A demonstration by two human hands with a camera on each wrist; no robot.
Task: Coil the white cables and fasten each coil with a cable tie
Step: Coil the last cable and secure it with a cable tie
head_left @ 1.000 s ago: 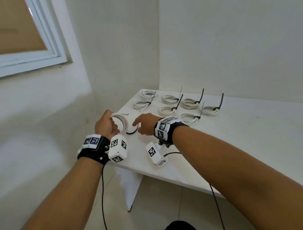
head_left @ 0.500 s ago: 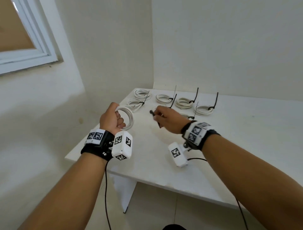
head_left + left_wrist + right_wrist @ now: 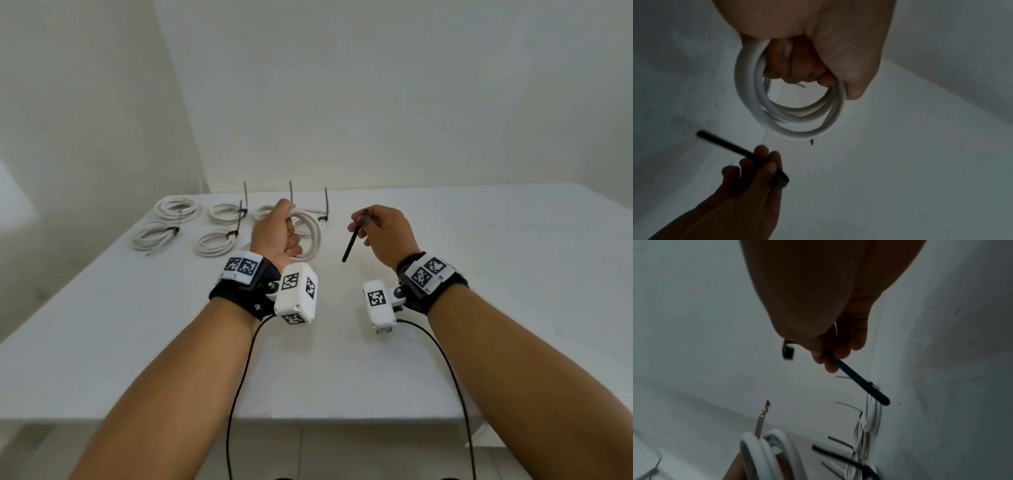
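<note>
White cable coil, a few loops, held up off the table just left of centre, gripped in the left hand with fingers curled through the ring. Looks light but springy: stiff round cable, likely to spring open if let go, so best kept clamped where the loops bunch together, with the stripped end left poking free. Black cable tie pinched near its head between thumb and fingers of the right hand, tail pointing down and toward the coil, apart from it. Thin, flexible and smooth; should be threaded through the ring on the open side, away from the knuckles. Far left on the table: several finished coils, each already bound, tie tails sticking up. Nothing between the two hands; finished coils close behind the left hand could be brushed.
</note>
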